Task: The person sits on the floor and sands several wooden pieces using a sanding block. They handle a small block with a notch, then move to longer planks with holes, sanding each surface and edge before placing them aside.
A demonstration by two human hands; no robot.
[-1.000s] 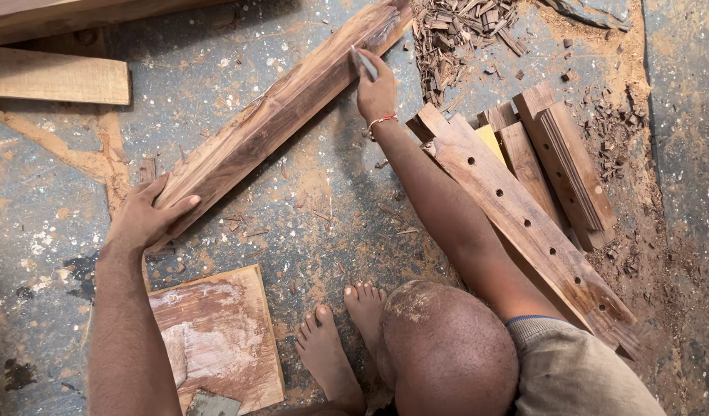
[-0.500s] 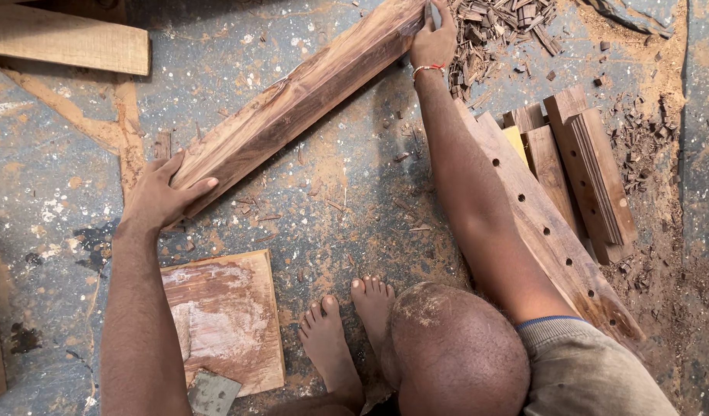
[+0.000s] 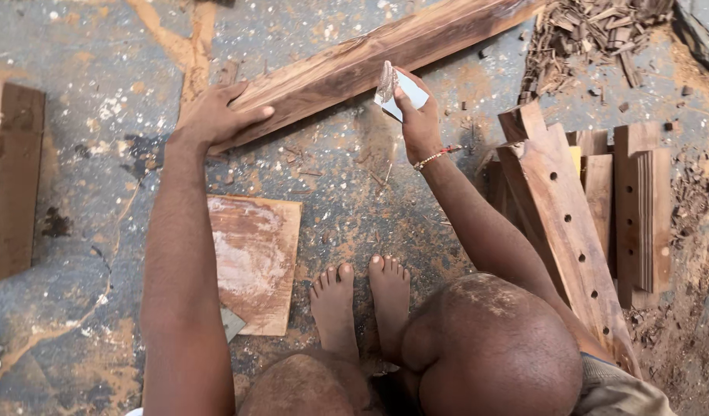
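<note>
A long dark wooden beam [image 3: 385,54] lies diagonally on the dusty floor. My left hand [image 3: 216,115] presses flat on its near lower end, fingers spread over the top face. My right hand [image 3: 416,115] is lifted just below the beam's middle and grips a small folded white piece, apparently sandpaper [image 3: 397,92], between thumb and fingers. A red thread band circles my right wrist. My bare feet [image 3: 358,300] and knees show at the bottom.
A square board [image 3: 254,262] with white dust lies by my left arm. Drilled planks [image 3: 570,223] and shorter wood pieces [image 3: 639,216] are stacked at the right. Wood chips [image 3: 585,38] pile at the top right. Another plank [image 3: 11,177] lies at far left.
My right hand has drawn back from the beam's far end to its middle and lifted, now showing the white piece. The view has shifted, so everything sits further right and lower.
</note>
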